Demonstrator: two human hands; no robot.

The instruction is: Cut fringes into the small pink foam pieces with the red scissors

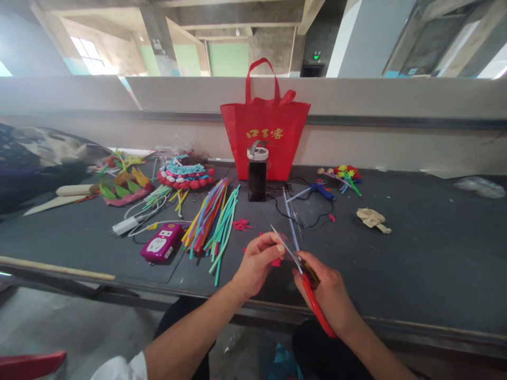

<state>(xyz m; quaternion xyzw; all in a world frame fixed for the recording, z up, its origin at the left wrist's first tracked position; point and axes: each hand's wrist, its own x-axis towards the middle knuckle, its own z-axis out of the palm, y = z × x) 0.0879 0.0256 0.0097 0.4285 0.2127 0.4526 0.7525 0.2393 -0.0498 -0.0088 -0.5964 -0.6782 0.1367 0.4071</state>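
Observation:
My right hand (330,290) is wrapped round a pair of red-handled scissors (317,311), whose blades point up and to the left. The blade tips reach the fingers of my left hand (259,261), which are closed in a pinch. Whatever lies between those fingertips is too small and covered to name. Beneath and around my left hand, small red pieces (276,262) are scattered on the dark table (396,274). A little heap of similar red pieces (241,225) lies farther back. Left of it, a bundle of colourful pipe cleaners (206,221) fans out towards the front.
A red bag (265,126) stands at the back behind a phone (257,181) and a lidded bottle (258,153). A blue glue gun (322,191) trails a black cord. At left are a purple box (161,243), a white plug (125,226) and pompom crafts (186,174). Crumpled cloth (372,218) lies right.

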